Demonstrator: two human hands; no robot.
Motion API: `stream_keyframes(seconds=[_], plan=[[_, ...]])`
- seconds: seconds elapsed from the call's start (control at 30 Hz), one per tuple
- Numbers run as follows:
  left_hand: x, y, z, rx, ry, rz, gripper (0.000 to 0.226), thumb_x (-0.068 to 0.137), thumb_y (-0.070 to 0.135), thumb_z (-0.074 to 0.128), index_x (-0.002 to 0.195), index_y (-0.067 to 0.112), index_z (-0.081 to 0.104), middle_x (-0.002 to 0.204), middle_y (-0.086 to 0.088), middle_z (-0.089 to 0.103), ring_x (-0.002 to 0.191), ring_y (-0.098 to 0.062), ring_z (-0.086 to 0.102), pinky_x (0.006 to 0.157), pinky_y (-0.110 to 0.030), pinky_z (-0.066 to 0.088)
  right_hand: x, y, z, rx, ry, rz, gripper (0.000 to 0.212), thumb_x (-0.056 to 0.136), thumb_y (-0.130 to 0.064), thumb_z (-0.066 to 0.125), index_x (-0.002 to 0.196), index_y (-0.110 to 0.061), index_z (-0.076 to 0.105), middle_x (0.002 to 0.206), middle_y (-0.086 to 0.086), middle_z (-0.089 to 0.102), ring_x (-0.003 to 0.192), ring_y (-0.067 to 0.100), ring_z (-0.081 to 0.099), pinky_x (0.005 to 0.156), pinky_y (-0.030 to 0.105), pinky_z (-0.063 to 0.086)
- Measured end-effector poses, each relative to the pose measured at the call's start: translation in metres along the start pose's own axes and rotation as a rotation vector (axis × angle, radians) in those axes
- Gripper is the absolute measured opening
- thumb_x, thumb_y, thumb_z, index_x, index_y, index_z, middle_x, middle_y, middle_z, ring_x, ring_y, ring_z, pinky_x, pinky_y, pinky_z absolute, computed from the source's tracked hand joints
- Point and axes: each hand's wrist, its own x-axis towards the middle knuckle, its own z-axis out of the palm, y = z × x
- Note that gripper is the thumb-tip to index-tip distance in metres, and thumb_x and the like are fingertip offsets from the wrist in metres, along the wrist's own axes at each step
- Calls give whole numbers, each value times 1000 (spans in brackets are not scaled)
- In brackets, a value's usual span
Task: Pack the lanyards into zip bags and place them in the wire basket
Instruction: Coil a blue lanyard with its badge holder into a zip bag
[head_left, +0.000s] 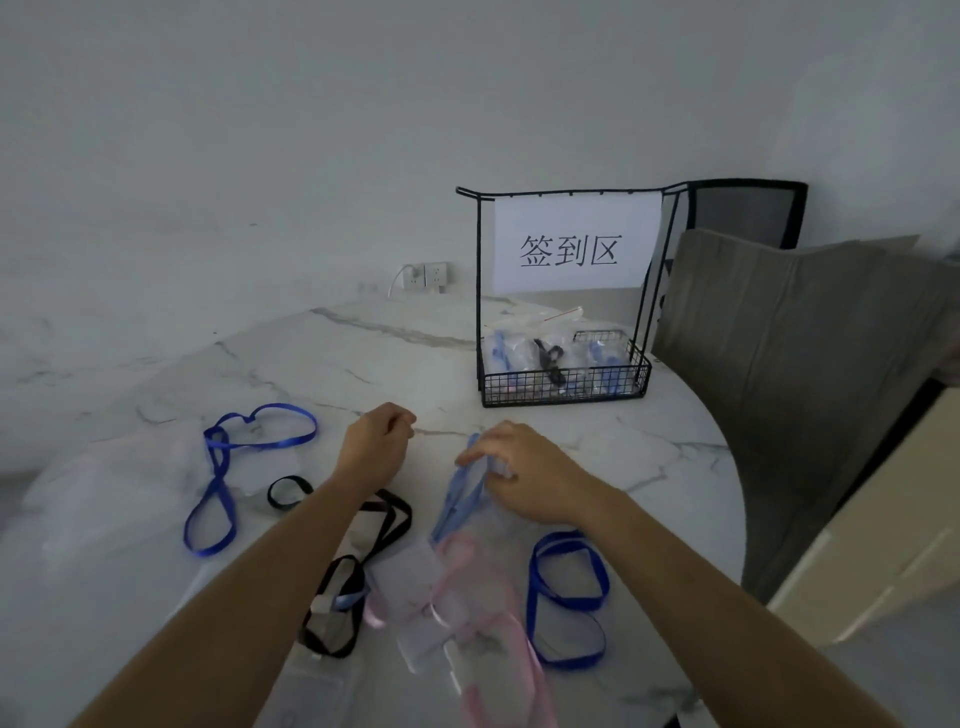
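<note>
My right hand (524, 475) pinches a light blue lanyard (460, 501) that hangs down inside a clear zip bag (483, 519) at the table's middle. My left hand (376, 444) is a closed fist just left of it; whether it holds the bag's edge I cannot tell. On the table lie a dark blue lanyard (223, 467) at the left, another dark blue one (566, 597) at the right, black lanyards (363, 561) under my left forearm and a pink one (467, 623) near me. The black wire basket (566, 387) at the back holds several filled bags.
A white paper sign (571, 244) hangs on the basket's tall frame. The round marble table (337, 364) ends at the right, where a grey chair (805, 338) stands close. Clear empty bags (119, 483) lie at the left. A wall socket (426, 275) sits behind the table.
</note>
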Motion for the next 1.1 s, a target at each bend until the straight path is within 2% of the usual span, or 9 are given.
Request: stream_keyframes(seconds=[0.1,0.2,0.33,0.43,0.53,0.63,0.83,0.93,1.1], plan=[[-20,-13,-12,108,54,39,22,100,21,47,107,14,67,106,-3,69,98,-24,61,80,-31,44,0,-19,17,-189,-194,-11,51,93,-22,55,140,-43,51,150,5,37,141,22,23,114,43,22],[-38,-25,-20,142,97,91,23,101,19,47,109,13,67,107,-4,69,95,-20,60,79,-29,41,-1,-28,26,-309,-253,10,44,96,-37,54,139,-41,51,156,7,30,147,24,14,116,45,14],[-64,-36,-32,104,82,72,23,102,22,45,111,15,65,104,3,67,94,-14,58,79,-26,41,-5,-40,31,-339,-134,10,33,99,-44,51,118,-22,66,139,4,48,138,22,29,116,41,18],[-74,-43,-34,27,43,32,22,103,22,43,109,17,64,99,2,70,93,-19,64,82,-35,50,-1,-48,30,-289,-8,24,26,102,-33,46,102,-16,65,111,1,59,112,19,47,107,42,33],[-76,-52,-41,-68,47,1,24,103,21,41,108,15,64,99,-1,70,92,-20,65,78,-31,49,1,-64,29,-189,184,3,22,106,-33,40,105,-16,55,88,-7,58,84,16,54,88,34,39],[-75,-50,-39,-104,61,14,25,103,21,39,107,15,63,99,-2,71,91,-20,65,83,-36,51,0,-75,30,-170,261,-25,21,107,-32,37,111,-15,50,69,-11,51,68,19,56,65,29,30],[-78,-48,-47,-192,86,84,27,104,20,37,106,18,63,98,4,67,95,-11,61,76,-21,44,8,-87,39,-33,410,62,20,107,-34,39,110,-18,50,62,-14,46,56,4,46,50,26,27],[-81,-54,-53,-101,49,187,33,104,23,34,105,16,66,98,2,68,96,-16,60,81,-30,48,9,-81,36,0,499,141,19,106,-34,42,109,-18,52,63,-17,44,56,3,45,52,28,29],[-90,-55,-58,241,94,435,59,92,66,19,70,25,55,66,9,52,71,-14,47,71,-36,39,11,-75,37,-25,541,214,20,105,-35,43,109,-18,53,65,-17,45,63,15,51,55,31,32]])
